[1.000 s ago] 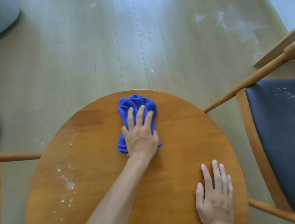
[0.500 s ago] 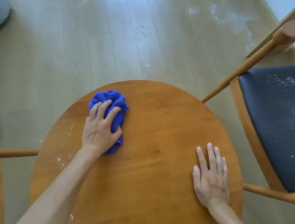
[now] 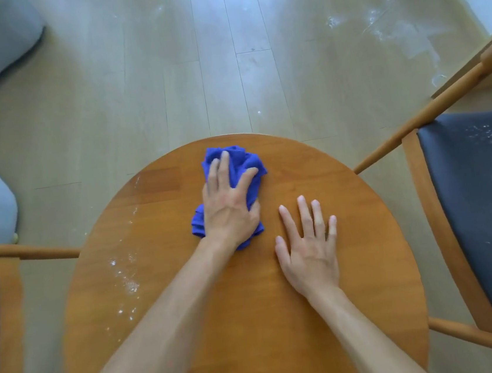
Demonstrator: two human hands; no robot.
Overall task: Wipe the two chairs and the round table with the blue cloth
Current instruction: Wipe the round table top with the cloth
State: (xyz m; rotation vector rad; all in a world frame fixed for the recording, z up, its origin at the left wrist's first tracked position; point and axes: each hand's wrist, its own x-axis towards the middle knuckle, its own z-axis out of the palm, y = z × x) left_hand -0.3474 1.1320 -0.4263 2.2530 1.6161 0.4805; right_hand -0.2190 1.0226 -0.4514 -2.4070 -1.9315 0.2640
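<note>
Head: blue cloth (image 3: 238, 168) under left hand (image 3: 230, 209)

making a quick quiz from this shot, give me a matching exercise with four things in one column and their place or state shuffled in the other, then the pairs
Things:
1. blue cloth
2. right hand
3. right chair seat
4. white powder on table

States:
A. dark, speckled with white dust
B. flat on bare table wood
C. bunched under the left hand
D. on the table's left part

Pairs: 1-C, 2-B, 3-A, 4-D

Left hand (image 3: 231, 209) on blue cloth (image 3: 236, 163), tabletop (image 3: 254, 323).
</note>
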